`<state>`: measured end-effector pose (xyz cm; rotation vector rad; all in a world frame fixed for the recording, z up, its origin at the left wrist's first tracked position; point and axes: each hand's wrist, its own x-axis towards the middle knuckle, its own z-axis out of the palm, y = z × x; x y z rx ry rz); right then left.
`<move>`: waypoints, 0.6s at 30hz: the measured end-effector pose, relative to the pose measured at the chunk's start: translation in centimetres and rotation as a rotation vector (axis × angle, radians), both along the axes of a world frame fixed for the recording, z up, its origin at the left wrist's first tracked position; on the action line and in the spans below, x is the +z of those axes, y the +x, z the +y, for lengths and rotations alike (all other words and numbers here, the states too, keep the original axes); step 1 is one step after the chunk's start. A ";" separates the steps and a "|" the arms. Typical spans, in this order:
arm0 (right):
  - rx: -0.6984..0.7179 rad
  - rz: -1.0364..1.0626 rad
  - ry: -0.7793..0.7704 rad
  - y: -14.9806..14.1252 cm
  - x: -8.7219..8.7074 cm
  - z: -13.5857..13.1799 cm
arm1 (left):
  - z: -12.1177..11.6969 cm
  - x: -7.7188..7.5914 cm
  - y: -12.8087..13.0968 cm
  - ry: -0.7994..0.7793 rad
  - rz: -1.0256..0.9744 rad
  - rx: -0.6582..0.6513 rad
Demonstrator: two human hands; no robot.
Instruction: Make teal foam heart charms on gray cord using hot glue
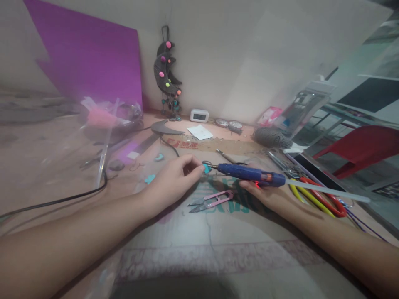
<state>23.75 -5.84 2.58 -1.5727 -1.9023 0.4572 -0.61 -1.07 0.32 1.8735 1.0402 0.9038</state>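
My left hand [179, 180] pinches a small turquoise piece [206, 168] between thumb and fingertips. In my right hand [264, 193] is a blue hot glue gun [243, 171], its metal nozzle pointing left and meeting or nearly meeting the turquoise piece. A long translucent glue stick [330, 190] sticks out of the gun's back end, and a red light glows on its body. Below the hands lie pink thread snips [215, 201], blades to the left. Two more turquoise pieces, one scalloped [150, 179] and one curved [159, 157], rest left of my left hand.
A dark crescent ornament with pompoms [163, 72] hangs on the wall beside a purple board [102, 50]. Behind my hands are a grey crescent [166, 128], a small digital clock [199, 116] and grey yarn [271, 137]. Red-handled pliers [327, 197] lie right; a black cable [62, 201] runs left.
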 end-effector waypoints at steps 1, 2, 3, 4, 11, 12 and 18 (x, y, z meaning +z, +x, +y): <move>0.005 -0.002 0.010 0.0 0.0 0.0 | 0.0 0.0 0.0 0.001 0.003 0.001; 0.011 -0.004 0.016 0.0 -0.1 0.0 | 0.0 0.0 0.0 0.000 0.005 0.003; 0.015 -0.004 0.019 0.1 -0.3 0.0 | 0.0 0.0 0.1 -0.001 0.005 0.006; 0.019 0.000 0.022 0.1 -0.4 0.0 | 0.0 0.0 0.1 -0.002 0.005 0.008; 0.069 -0.061 -0.021 0.3 -0.2 -0.1 | 0.1 -0.2 0.1 -0.027 -0.017 0.006; 0.075 -0.070 -0.037 0.3 -0.1 -0.1 | 0.1 -0.2 0.1 -0.032 -0.024 0.006; 0.084 0.051 0.098 0.7 0.1 -0.4 | 0.3 -0.1 0.1 -0.097 -0.077 0.025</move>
